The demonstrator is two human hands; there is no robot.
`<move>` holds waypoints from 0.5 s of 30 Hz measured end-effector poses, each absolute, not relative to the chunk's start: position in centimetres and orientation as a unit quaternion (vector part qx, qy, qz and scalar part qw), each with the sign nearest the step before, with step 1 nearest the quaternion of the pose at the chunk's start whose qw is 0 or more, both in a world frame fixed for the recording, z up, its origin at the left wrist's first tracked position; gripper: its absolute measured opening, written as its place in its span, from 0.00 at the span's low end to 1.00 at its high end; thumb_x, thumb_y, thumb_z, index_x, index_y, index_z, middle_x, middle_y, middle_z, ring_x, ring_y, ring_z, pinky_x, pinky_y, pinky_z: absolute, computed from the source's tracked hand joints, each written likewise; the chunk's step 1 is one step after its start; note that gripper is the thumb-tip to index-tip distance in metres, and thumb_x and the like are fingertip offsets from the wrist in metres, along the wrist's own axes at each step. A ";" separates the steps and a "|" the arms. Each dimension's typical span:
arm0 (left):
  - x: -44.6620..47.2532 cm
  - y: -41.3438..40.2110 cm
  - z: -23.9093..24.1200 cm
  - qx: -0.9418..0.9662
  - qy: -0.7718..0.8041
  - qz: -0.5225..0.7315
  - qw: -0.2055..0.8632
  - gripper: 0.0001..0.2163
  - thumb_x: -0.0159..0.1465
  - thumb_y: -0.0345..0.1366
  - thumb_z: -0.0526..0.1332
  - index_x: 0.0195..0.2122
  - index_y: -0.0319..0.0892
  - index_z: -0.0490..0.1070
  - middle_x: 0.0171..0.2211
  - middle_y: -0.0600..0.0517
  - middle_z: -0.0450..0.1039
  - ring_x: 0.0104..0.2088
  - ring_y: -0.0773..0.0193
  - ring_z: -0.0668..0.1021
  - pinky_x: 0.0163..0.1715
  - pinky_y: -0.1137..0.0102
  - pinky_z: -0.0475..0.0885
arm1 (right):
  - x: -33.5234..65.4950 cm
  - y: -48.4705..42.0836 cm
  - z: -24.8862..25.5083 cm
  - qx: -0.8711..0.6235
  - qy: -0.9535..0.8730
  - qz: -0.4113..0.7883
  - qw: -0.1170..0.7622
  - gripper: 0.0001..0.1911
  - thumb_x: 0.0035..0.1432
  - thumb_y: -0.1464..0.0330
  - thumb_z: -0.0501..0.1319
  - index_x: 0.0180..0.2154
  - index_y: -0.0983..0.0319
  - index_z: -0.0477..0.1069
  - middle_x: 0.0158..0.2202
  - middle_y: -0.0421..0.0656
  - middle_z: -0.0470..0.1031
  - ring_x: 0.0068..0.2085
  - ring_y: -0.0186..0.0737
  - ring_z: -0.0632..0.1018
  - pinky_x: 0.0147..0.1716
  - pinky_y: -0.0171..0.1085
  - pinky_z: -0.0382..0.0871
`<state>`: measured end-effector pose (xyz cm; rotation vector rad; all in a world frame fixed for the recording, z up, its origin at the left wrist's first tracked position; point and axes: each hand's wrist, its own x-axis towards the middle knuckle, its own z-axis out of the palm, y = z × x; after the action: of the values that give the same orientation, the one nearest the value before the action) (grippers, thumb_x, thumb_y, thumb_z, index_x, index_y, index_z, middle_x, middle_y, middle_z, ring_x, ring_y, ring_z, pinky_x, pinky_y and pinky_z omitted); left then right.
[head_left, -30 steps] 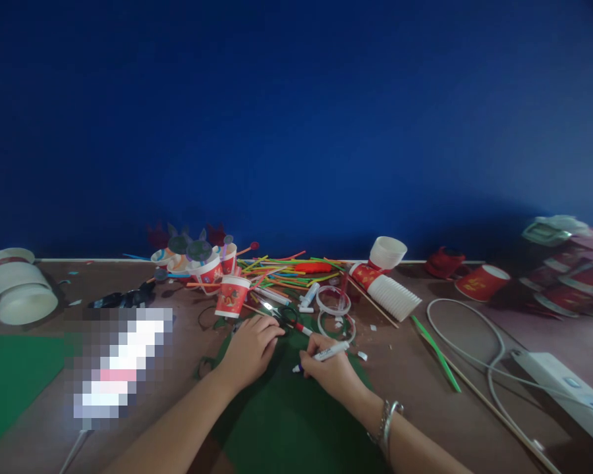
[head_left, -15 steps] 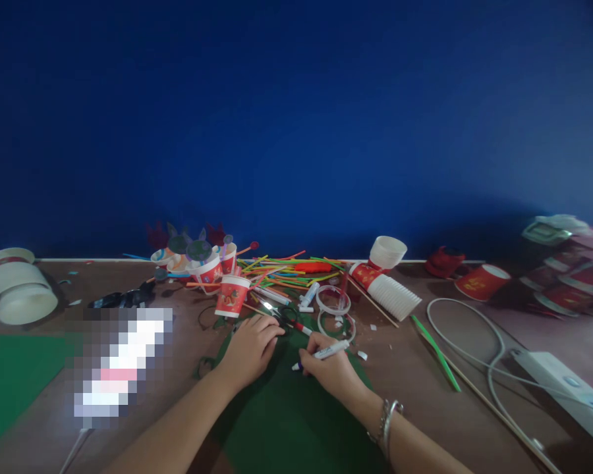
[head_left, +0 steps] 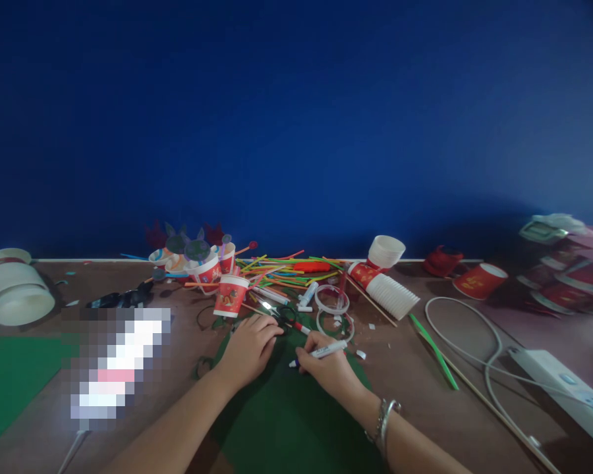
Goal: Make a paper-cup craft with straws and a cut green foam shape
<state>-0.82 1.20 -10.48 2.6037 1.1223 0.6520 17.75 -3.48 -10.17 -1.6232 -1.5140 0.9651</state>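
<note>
A dark green sheet [head_left: 286, 421] lies in front of me on the brown table. My left hand [head_left: 250, 345] rests palm down on its upper left part, fingers stretched out and holding nothing. In my right hand [head_left: 326, 368] is a white marker [head_left: 330, 348], gripped like a pen, its dark tip pointing left and down at the sheet. Whether the tip touches the sheet I cannot tell. Just beyond the left fingertips lie black-handled scissors [head_left: 286, 315]. A red and white marker [head_left: 299, 326] lies between the two hands, partly hidden.
A red paper cup [head_left: 230, 296] stands behind my left hand. Colourful straws [head_left: 286, 266] lie heaped at the back. To the right are tape rings [head_left: 332, 299], stacked cups [head_left: 390, 293], a looped cable [head_left: 494, 329] and a power strip [head_left: 563, 388]. Another green sheet [head_left: 14, 375] lies left.
The marker in my right hand has shifted very slightly left and up over the sheet. My left hand stays in place. The whole view has moved a little.
</note>
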 end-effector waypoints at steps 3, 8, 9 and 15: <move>-0.8 1.2 -10.5 0.889 0.383 0.221 0.116 0.11 0.63 0.28 0.53 0.43 0.45 0.71 0.42 0.49 0.72 0.43 0.58 0.71 0.41 0.63 0.66 | 17.7 -3.5 -10.2 -0.628 -0.594 0.367 0.345 0.10 0.48 0.68 0.58 0.18 0.59 0.59 0.15 0.37 0.70 0.19 0.33 0.68 0.19 0.30 0.57; -0.8 1.2 -10.6 0.889 0.383 0.220 0.116 0.11 0.63 0.28 0.53 0.43 0.45 0.71 0.43 0.50 0.72 0.43 0.58 0.71 0.41 0.63 0.66 | 17.6 -3.4 -10.2 -0.622 -0.579 0.381 0.365 0.10 0.46 0.68 0.59 0.18 0.60 0.60 0.15 0.37 0.70 0.20 0.33 0.70 0.20 0.30 0.58; -0.9 1.2 -10.7 0.890 0.383 0.220 0.117 0.11 0.63 0.28 0.53 0.43 0.45 0.71 0.42 0.50 0.72 0.43 0.58 0.71 0.41 0.63 0.66 | 17.7 -3.3 -10.2 -0.615 -0.569 0.400 0.371 0.10 0.46 0.67 0.59 0.18 0.60 0.60 0.14 0.37 0.70 0.19 0.32 0.70 0.19 0.29 0.58; -0.9 1.3 -10.7 0.890 0.381 0.222 0.116 0.10 0.63 0.29 0.54 0.43 0.44 0.71 0.43 0.49 0.72 0.43 0.58 0.72 0.42 0.63 0.66 | 19.8 -2.8 -10.2 -0.608 -0.461 0.499 0.411 0.16 0.51 0.57 0.56 0.21 0.59 0.56 0.11 0.35 0.68 0.12 0.27 0.60 0.12 0.27 0.47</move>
<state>-0.90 1.29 -10.66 2.6058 1.1157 0.6496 19.77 -2.83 -10.20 -1.5292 -1.1589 1.2567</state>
